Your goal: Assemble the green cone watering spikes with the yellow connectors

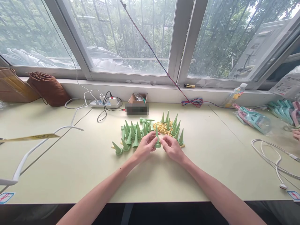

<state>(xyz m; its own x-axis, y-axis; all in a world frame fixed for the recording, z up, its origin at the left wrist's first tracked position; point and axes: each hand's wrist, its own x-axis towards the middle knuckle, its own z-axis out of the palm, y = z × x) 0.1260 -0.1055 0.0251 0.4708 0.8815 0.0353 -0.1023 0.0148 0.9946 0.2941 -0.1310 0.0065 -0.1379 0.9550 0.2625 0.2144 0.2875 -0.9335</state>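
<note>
My left hand (146, 146) is closed round a green plastic cone-shaped spike (157, 142) with a ribbed base, its tip pointing up. Close against its right side, my right hand (172, 148) pinches a small yellow piece, mostly covered by the fingers. Several more green spikes (128, 137) stand or lie beyond and left of my left hand, and others (181, 137) stand past my right hand. Behind my hands lies a heap of small yellow pieces (161, 127). At the front left, a green spike (117, 149) has a yellow bit sticking out of its side.
A small open cardboard box (138, 98) and a power strip (106, 102) with cables stand by the window ledge. To the right are a bottle (235, 95), bagged plastic clips (254, 117) and a coiled white cable (276, 156). Another person's hand (296, 134) shows at the right edge.
</note>
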